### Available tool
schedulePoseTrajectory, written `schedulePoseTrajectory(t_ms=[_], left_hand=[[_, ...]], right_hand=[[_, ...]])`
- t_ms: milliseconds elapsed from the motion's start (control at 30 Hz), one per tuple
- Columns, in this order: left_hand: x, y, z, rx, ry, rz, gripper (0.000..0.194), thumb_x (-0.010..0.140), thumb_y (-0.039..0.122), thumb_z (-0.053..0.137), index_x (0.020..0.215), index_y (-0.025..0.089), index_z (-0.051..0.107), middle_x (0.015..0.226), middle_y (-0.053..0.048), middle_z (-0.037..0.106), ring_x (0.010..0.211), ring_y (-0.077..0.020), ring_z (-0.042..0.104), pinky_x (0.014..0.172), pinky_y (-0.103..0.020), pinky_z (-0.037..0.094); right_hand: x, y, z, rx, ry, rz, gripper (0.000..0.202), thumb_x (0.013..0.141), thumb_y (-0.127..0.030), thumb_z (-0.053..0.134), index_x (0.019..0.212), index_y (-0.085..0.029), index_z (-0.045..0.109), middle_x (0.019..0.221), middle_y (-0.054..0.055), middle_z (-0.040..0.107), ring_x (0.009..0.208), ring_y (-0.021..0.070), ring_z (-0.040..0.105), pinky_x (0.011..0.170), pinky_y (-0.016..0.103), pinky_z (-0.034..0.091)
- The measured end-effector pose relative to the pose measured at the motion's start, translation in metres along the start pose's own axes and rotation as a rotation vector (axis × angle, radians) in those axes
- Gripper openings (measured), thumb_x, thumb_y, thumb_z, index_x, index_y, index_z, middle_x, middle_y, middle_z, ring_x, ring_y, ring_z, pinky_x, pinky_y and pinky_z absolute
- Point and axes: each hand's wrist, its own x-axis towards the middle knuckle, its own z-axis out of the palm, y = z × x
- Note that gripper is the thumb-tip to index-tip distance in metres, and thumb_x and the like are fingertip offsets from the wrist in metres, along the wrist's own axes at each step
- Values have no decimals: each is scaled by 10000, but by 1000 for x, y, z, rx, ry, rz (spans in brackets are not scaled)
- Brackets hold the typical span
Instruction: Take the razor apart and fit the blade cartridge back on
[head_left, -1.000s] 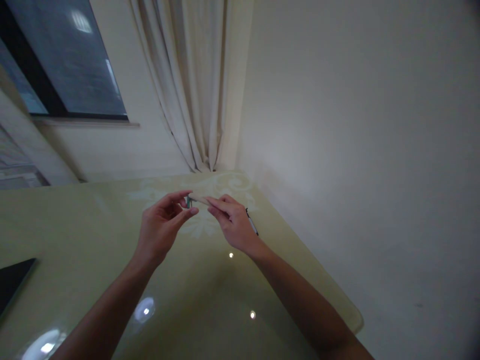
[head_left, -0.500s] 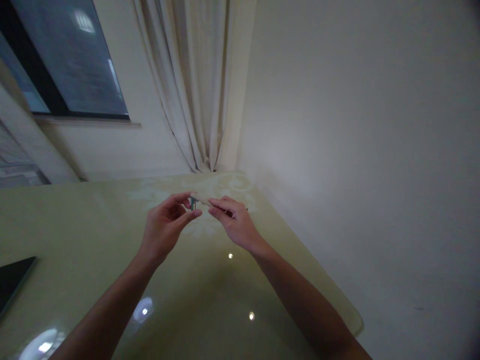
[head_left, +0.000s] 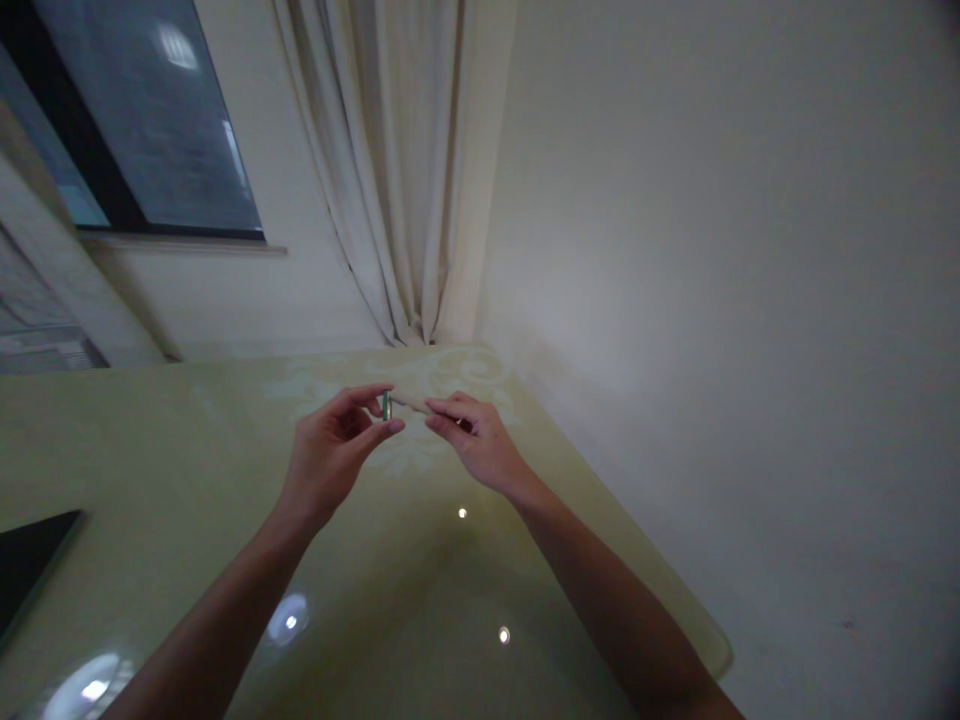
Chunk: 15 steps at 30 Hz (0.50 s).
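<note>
Above the far part of the table, my left hand (head_left: 330, 445) pinches a small thin green piece (head_left: 387, 405) between thumb and forefinger. The piece stands edge-on and shows a pale, shiny side; its exact kind is too small to tell. My right hand (head_left: 476, 435) is closed on a slim pale stick-like tool (head_left: 411, 402), held nearly level. The tool's left tip reaches the top of the green piece by my left fingertips; whether they touch I cannot tell. The tool's other end is hidden in my right hand.
Both hands are over a glossy yellow-green table (head_left: 180, 470) with reflected lights. A dark flat object (head_left: 34, 560) lies at the left edge. A wall (head_left: 720, 300) runs along the table's right side. Behind are a curtain (head_left: 397, 170) and a window (head_left: 165, 120).
My right hand has shifted slightly right, and more of the pale tool shows between the hands. My left hand keeps its pinch on the green piece, which looks slightly turned.
</note>
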Motion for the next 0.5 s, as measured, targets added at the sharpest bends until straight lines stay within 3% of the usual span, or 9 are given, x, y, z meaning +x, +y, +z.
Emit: schedulePoseTrajectory(t_ms=[200,500], left_hand=[[0,5,-1,22,3,9,442,733,401,925,1136,246,833,801,13,643,615,-106,526,528,-214,411],[0,9,-2,23,-11,21,453,722,393,932,1137,242,831,809,16,651,607,-100,517,534,-220,417]], right_hand=[[1,2,-5,-29,-27,-15,292,1037,-366,714,1254,-209,830,914,31,700,759,138,595,688,274,465],[0,-3,-9,-4,-56,-29,275,1036,-350,713,1231,-199,836,922,29,692,746,132,581,675,270,457]])
